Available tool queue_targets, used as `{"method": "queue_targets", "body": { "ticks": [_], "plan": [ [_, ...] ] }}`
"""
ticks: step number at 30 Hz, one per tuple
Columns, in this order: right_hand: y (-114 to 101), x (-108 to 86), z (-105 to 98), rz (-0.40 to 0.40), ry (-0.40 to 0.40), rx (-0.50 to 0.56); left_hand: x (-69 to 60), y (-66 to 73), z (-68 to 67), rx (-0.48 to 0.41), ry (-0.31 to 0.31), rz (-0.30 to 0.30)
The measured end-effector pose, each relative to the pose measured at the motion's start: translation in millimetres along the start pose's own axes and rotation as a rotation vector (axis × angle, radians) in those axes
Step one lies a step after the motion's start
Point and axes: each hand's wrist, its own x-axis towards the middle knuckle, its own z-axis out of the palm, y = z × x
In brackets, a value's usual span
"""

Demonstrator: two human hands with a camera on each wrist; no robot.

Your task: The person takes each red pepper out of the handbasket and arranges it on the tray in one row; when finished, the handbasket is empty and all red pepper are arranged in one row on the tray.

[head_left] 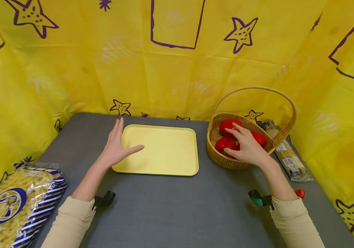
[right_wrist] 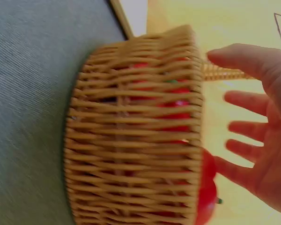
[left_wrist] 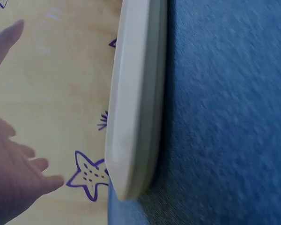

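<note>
Above the wicker basket (head_left: 229,162) my right hand (head_left: 247,146) spreads its fingers over several red peppers (head_left: 225,144). In the right wrist view the hand (right_wrist: 267,126) hangs beside the basket rim (right_wrist: 194,112), nothing gripped, one fingertip close to a red pepper (right_wrist: 206,187); whether it touches cannot be told. My left hand (head_left: 114,148) hovers at the left edge of the yellow tray (head_left: 164,151), thumb out over it, holding nothing. The left wrist view has that hand (left_wrist: 14,173) apart from the tray's edge (left_wrist: 131,112), fingers spread.
A bag of pasta (head_left: 19,206) lies at the front left of the grey table (head_left: 170,210). Right of the basket lies a long clear packet (head_left: 291,160). A small red thing (head_left: 300,193) shows beside my right forearm. Yellow patterned cloth (head_left: 170,75) surrounds the table's back and sides.
</note>
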Motion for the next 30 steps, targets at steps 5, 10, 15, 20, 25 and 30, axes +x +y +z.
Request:
{"method": "queue_targets", "body": {
  "ticks": [5,10,15,20,25,30],
  "plan": [
    [0,2.1,-14,-0.091,-0.149,-0.016,-6.0,-15.2,-1.0,0.022,-0.171,-0.033],
    [-3,7.3,-21,-0.141,-0.282,-0.032,-10.8,-27.5,0.6,0.025,-0.262,-0.010],
    [-6,13.7,-21,-0.143,-0.363,-0.044,-15.4,-35.4,5.0,0.024,-0.304,0.003],
    [-5,19.2,-19,-0.125,-0.426,-0.084,-18.7,-41.3,8.0,0.012,-0.322,-0.003],
    [-3,23.0,-17,-0.126,-0.456,-0.120,-20.7,-46.7,8.8,0.000,-0.329,-0.003],
    [0,25.5,-13,-0.154,-0.456,-0.153,-22.1,-50.2,9.8,-0.020,-0.339,-0.005]
  ]
}}
